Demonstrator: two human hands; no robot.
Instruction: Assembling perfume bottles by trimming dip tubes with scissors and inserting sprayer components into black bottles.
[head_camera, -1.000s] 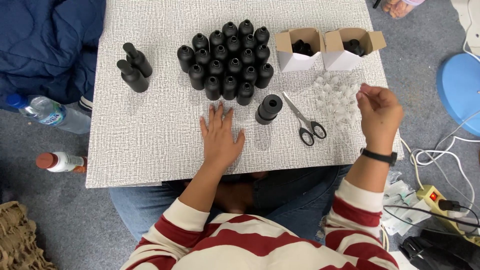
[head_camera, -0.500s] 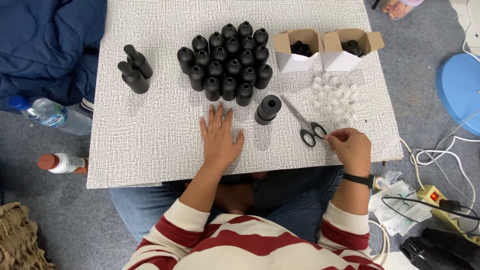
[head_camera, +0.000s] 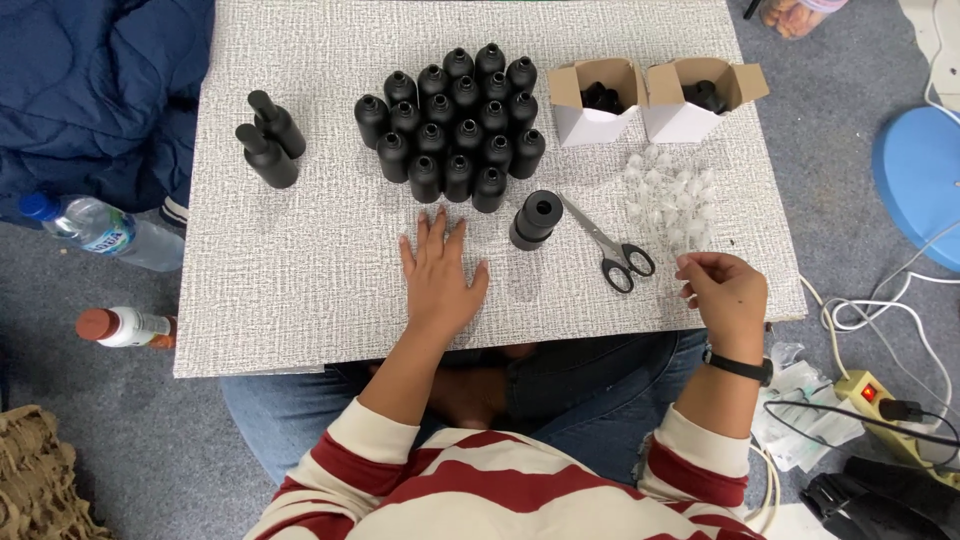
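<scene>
My left hand (head_camera: 437, 275) lies flat on the grey textured board (head_camera: 300, 270), fingers spread, just below a cluster of several upright black bottles (head_camera: 450, 125). A single black bottle (head_camera: 535, 220) stands to its right, beside black-handled scissors (head_camera: 612, 247). My right hand (head_camera: 722, 293) hovers at the board's right front corner with its fingers curled and pinched together; whether a small clear piece is between them I cannot tell. Several small clear plastic pieces (head_camera: 670, 195) lie just beyond that hand.
Two open white cardboard boxes (head_camera: 650, 100) with black parts inside stand at the back right. Two black bottles (head_camera: 268, 140) lie at the left. Water bottles (head_camera: 95, 228) and a blue quilt (head_camera: 80, 90) are on the floor left; cables, a power strip (head_camera: 885, 400) and a blue round object (head_camera: 920, 180) right.
My right hand came down from the clear pieces toward the board's front edge, then rose slightly. My left hand stayed flat in place.
</scene>
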